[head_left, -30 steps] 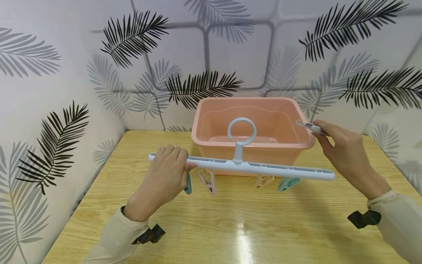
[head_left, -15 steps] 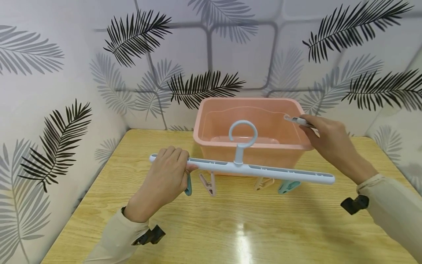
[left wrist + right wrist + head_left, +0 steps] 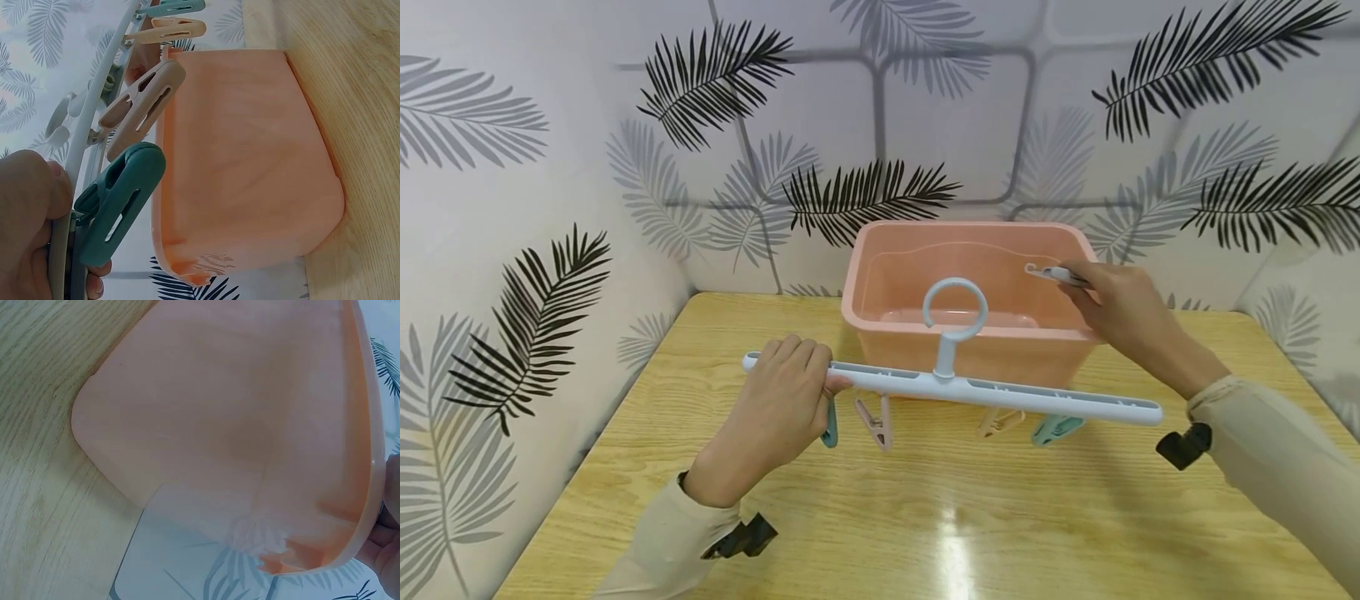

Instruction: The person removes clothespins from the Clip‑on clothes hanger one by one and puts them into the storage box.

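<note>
My left hand grips the left end of a pale blue clip hanger, held level in front of the basin with its round hook upward. From the bar hang a dark teal clip beside my fingers, a pinkish clip, a beige clip and a lighter teal clip. Between thumb and fingers, my right hand pinches a small whitish clip with a little hook at its tip. That hand is over the basin's right side, behind the hanger and apart from it.
A peach plastic basin stands at the back of the wood-grain table, close to the leaf-patterned wall. Its inner floor, partly visible past the hanger's hook, shows nothing lying in it. A black device is strapped at each wrist.
My right hand has moved left with the whitish clip, from the basin's right rim to over its inside. The left hand and the hanger stay nearly still.
</note>
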### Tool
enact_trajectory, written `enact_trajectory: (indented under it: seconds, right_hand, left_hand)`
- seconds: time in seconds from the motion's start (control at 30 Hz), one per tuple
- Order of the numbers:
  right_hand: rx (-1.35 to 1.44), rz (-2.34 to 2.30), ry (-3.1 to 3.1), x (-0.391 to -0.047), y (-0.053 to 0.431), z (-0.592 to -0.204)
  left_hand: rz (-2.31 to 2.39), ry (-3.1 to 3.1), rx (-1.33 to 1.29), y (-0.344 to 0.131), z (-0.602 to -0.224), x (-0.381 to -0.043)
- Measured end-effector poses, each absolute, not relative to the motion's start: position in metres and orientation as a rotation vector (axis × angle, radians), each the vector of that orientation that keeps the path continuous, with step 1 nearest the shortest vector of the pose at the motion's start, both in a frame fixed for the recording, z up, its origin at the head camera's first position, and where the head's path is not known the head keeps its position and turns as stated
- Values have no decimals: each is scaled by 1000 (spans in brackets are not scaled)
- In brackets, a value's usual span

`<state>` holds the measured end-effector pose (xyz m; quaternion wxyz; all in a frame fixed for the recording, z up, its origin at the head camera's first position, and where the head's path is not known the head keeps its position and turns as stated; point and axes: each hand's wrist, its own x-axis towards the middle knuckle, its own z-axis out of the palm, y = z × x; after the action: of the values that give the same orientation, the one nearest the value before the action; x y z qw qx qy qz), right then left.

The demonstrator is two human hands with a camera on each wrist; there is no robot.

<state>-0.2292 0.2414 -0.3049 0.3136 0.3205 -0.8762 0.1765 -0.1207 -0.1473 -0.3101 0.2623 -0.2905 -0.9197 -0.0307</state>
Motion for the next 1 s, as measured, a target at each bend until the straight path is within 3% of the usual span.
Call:
enact_trajectory:
  seconds: [0.57, 1.0]
  right_hand:
    - [759, 479, -2471, -240, 241, -303]
    - [743, 490, -2354, -228, 249, -299]
  left_hand:
    - [-92, -2503, -790, -144, -309, -120]
    - [-95, -2518, -779, -143, -307, -121]
